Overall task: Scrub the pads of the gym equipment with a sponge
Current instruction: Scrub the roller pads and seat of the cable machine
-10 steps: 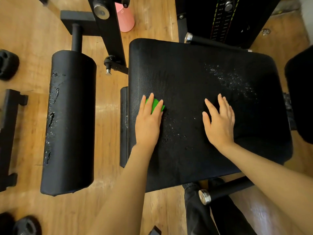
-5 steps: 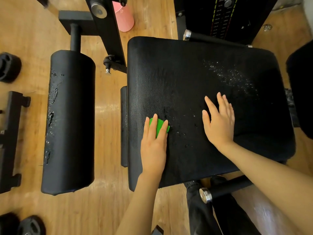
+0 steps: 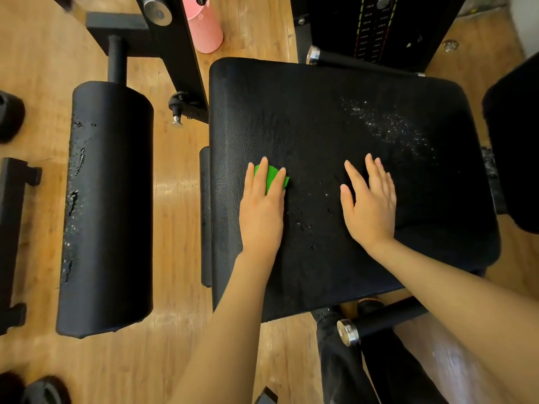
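A large black seat pad (image 3: 335, 118) fills the middle of the head view, wet with droplets and a patch of white foam toward its far right. My left hand (image 3: 261, 208) presses flat on a green sponge (image 3: 272, 176) near the pad's left side, only the sponge's far edge showing between the fingers. My right hand (image 3: 369, 202) lies flat on the pad with fingers spread, holding nothing, a short way right of the sponge.
A worn black roller pad (image 3: 108, 205) with cracked covering lies to the left over the wood floor. A pink bottle (image 3: 204, 24) stands at the back by the black frame post. The weight stack (image 3: 373, 24) is behind, another black pad (image 3: 516, 141) at right, weight plates at far left.
My left hand slid the sponge toward me half a second ago, then pushed it back away along the pad's left side. My right hand stayed planted.
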A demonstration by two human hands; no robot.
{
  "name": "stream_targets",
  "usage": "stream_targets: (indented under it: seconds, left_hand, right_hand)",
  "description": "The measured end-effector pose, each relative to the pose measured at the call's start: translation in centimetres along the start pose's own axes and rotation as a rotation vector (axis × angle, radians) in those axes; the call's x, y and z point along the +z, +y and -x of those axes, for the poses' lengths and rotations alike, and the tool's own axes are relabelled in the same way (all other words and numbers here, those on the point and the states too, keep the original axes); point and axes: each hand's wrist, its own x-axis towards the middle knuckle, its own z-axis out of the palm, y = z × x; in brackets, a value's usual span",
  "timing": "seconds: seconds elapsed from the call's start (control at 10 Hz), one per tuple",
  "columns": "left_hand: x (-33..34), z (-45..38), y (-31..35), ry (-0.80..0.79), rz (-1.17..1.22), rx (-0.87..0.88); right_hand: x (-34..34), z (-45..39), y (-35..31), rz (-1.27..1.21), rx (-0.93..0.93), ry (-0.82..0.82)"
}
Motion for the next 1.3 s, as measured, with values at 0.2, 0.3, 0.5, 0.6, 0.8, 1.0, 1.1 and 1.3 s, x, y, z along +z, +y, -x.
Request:
stream_targets:
  seconds: [0.2,0.3,0.5,0.6,0.8,1.0,1.1,1.3]
  left_hand:
    - [-0.7,6.2,1.0,-0.01,0.012,-0.021]
    - [-0.5,5.5,1.1,-0.011,0.013,-0.043]
    - [1.0,-1.5,1.5,0.017,0.012,-0.055]
    - [1.3,-3.0,1.7,0.021,0.0,-0.05]
    - [0.9,0.7,1.8,0.007,-0.005,-0.009]
    - [0.4,5.2,3.1,-0.031,0.013,-0.039]
    - [1.0,3.8,3.1,-0.008,0.035,-0.057]
    - [2.6,-2.2,3.2,0.012,0.02,-0.036]
  right_hand:
    - [0.0,0.0,0.0,0.003,-0.006,0.004]
    - [0.0,0.0,0.0,0.003,-0.005,0.005]
    - [0.1,0.0,0.1,-0.025,-0.013,0.016]
    - [0.1,0.0,0.2,-0.029,-0.015,0.021]
    - [0.1,0.0,0.2,-0.018,-0.012,0.017]
    - [0.0,0.1,0.1,-0.022,-0.012,0.017]
    - [0.0,0.0,0.1,-0.015,-0.012,0.02]
    - [0.1,0.0,0.2,-0.015,-0.02,0.025]
